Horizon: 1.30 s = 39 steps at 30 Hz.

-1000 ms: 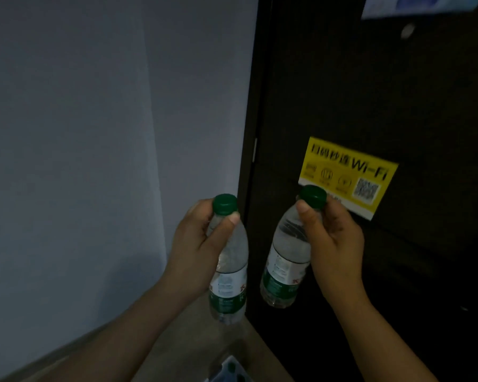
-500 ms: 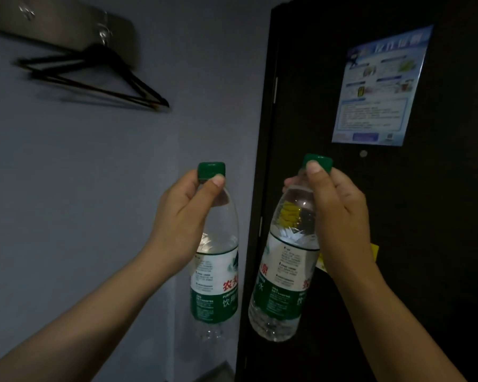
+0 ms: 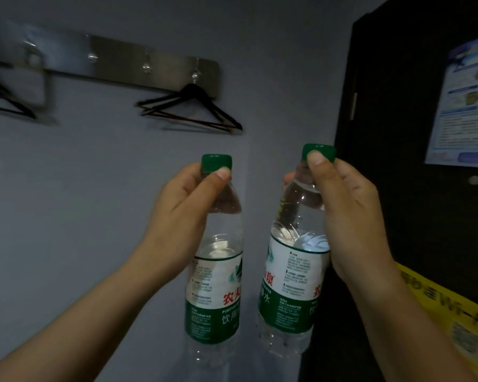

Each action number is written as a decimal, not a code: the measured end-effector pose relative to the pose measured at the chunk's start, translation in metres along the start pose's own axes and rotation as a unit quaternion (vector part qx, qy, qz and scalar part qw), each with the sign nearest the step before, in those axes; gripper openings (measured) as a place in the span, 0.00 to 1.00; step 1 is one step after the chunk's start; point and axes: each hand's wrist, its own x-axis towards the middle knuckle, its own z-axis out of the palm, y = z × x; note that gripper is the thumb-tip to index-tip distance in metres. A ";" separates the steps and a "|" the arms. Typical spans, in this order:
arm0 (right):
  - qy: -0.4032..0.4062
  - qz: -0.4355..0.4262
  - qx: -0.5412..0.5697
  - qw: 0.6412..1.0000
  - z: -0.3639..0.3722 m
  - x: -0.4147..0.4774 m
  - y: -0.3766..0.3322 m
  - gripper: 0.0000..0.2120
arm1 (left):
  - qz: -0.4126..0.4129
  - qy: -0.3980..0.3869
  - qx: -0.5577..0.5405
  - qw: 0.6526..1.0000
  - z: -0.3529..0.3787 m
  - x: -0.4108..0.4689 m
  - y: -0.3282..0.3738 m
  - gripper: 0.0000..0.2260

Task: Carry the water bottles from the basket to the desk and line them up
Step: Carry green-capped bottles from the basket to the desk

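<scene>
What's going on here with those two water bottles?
A person holds one water bottle in each hand. The left hand grips the left bottle at the neck, just under its green cap, and the right hand grips the right bottle the same way. Both bottles hang upright in the air before a grey wall with hangers, beside a dark door. No desk or basket shows.

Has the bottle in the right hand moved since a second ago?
Yes. The right-hand bottle rose: its cap, earlier level with the yellow Wi-Fi sticker, now sits well above it.
</scene>
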 end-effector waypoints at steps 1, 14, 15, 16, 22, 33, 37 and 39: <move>-0.012 0.002 0.020 1.000 0.001 0.001 0.004 0.15 | 0.001 0.011 0.022 1.000 0.001 -0.004 0.002 0.11; -0.155 0.041 0.209 0.965 0.074 -0.023 0.007 0.11 | -0.012 0.146 0.201 0.969 -0.055 -0.059 0.055 0.13; -0.169 0.038 0.221 0.960 0.085 -0.026 0.003 0.12 | -0.010 0.158 0.204 0.966 -0.063 -0.063 0.062 0.12; -0.182 0.034 0.232 0.955 0.098 -0.030 -0.001 0.12 | -0.006 0.170 0.211 0.963 -0.074 -0.068 0.069 0.12; -0.250 0.017 0.294 0.922 0.186 -0.063 -0.035 0.11 | 0.009 0.222 0.296 0.929 -0.145 -0.108 0.119 0.14; -0.302 0.028 0.375 0.876 0.356 -0.163 -0.114 0.14 | -0.014 0.305 0.438 0.846 -0.296 -0.193 0.225 0.12; -0.330 0.039 0.402 0.853 0.408 -0.196 -0.137 0.14 | -0.025 0.342 0.460 0.819 -0.339 -0.221 0.249 0.14; -0.352 0.037 0.409 0.841 0.432 -0.209 -0.147 0.14 | -0.033 0.357 0.473 0.805 -0.359 -0.232 0.259 0.15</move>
